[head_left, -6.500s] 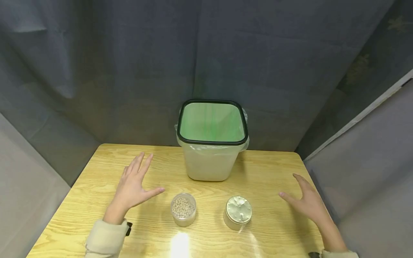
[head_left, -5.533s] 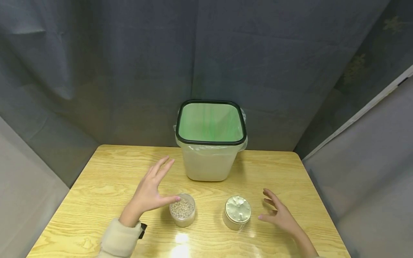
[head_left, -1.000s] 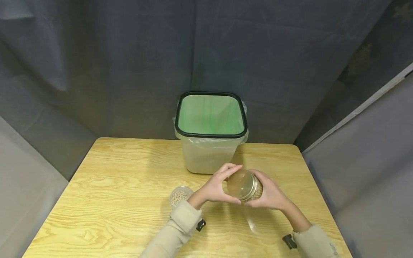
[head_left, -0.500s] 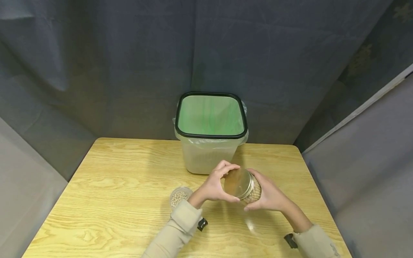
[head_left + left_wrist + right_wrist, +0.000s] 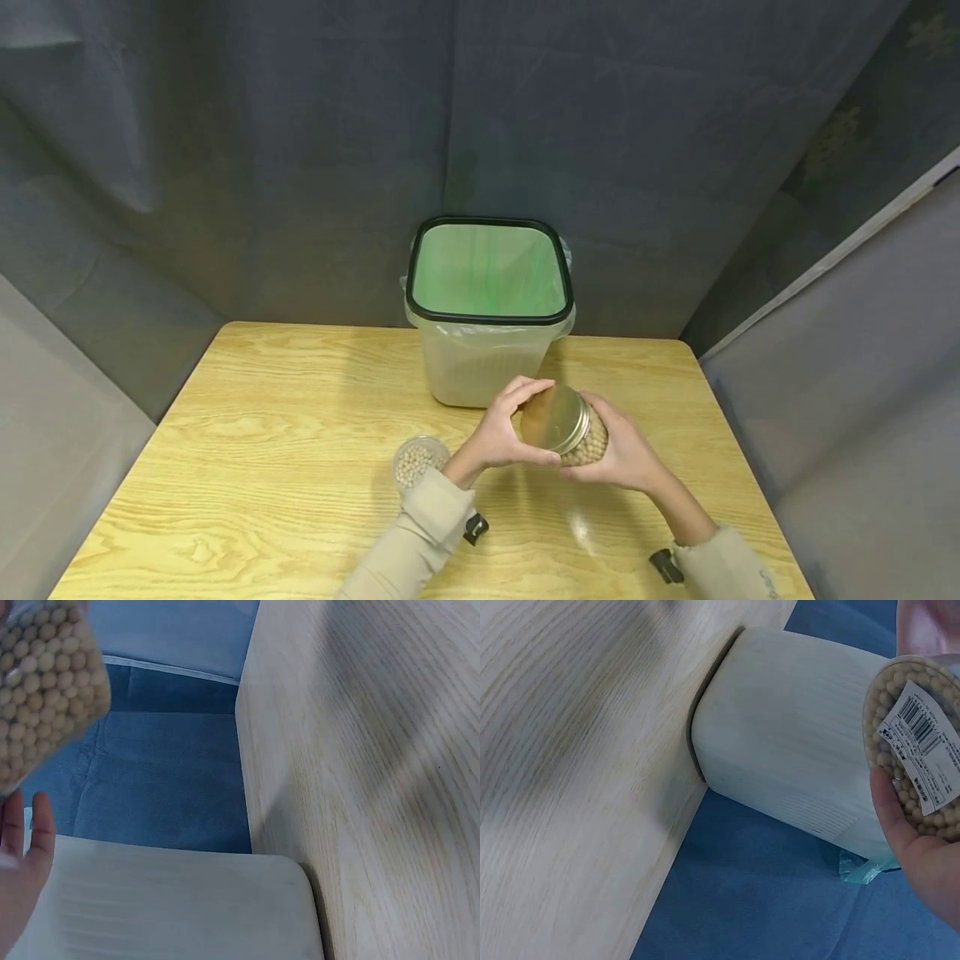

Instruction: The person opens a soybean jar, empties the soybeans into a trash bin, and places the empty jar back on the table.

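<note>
Both hands hold a clear jar (image 5: 588, 446) of pale round beads or beans, raised above the table and tilted toward the left. My left hand (image 5: 501, 432) grips the rim of its gold-coloured lid (image 5: 553, 419), thumb below and fingers above. My right hand (image 5: 628, 450) wraps around the jar's body. In the left wrist view the jar (image 5: 49, 694) shows its packed contents through the side. A white barcode label (image 5: 926, 742) on the jar's base shows in the right wrist view. A small round tub (image 5: 415, 461) of similar pale beads stands by the left sleeve, which partly covers it.
A whitish bin (image 5: 480, 371) with a black rim (image 5: 491, 319) and a plastic liner stands at the table's back, just beyond the hands. Beneath everything is the wooden table (image 5: 247, 467). Dark cloth (image 5: 300, 167) hangs behind it, with grey panels at both sides.
Earlier both hands were apart and open, and the jar stood on the table. Over the last second the lifted jar and the hands have shifted only slightly; the lid is still on it.
</note>
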`<state>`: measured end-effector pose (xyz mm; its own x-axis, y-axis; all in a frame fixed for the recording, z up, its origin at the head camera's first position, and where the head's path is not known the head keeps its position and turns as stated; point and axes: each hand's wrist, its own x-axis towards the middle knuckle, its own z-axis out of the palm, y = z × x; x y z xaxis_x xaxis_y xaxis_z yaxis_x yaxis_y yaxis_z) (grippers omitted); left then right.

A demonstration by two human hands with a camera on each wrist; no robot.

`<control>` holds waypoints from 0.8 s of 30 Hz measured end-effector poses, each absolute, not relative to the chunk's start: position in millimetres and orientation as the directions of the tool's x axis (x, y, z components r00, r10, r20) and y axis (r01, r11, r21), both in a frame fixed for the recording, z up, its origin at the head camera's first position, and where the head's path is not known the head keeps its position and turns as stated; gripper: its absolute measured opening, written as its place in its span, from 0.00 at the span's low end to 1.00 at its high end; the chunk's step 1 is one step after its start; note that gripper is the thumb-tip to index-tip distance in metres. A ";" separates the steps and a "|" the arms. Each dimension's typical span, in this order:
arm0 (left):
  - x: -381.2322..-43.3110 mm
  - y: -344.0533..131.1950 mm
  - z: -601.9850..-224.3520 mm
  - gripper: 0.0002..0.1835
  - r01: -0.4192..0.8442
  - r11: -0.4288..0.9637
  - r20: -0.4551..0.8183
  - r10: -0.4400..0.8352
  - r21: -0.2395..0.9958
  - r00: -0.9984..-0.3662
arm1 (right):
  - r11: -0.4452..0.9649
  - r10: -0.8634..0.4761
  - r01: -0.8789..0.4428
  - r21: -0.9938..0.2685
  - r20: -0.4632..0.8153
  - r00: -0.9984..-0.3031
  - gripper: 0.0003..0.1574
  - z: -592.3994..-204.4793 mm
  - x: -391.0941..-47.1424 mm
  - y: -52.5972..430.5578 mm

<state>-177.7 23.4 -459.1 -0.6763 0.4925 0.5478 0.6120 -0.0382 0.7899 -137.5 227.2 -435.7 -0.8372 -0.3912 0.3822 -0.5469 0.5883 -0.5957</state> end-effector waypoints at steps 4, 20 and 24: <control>-176.1 23.9 -461.4 0.46 0.584 0.004 0.526 0.429 0.812 -0.734 | 0.620 -0.366 -0.528 -0.581 0.382 -0.849 0.57 -436.2 -138.0 223.4; -156.5 34.7 -449.0 0.39 0.470 0.291 0.432 0.188 0.833 -0.882 | 0.666 -0.268 -0.533 -0.522 0.499 -0.824 0.56 -443.4 -138.3 215.2; -157.7 27.5 -446.0 0.44 0.506 0.210 0.434 0.310 0.837 -0.846 | 0.626 -0.259 -0.528 -0.574 0.485 -0.835 0.57 -443.5 -136.0 217.6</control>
<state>-157.7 27.5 -446.0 -0.8460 0.3104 0.4335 0.5058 0.2101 0.8367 -136.0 217.6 -443.5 -0.8351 -0.2592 0.4853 -0.5279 0.6262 -0.5738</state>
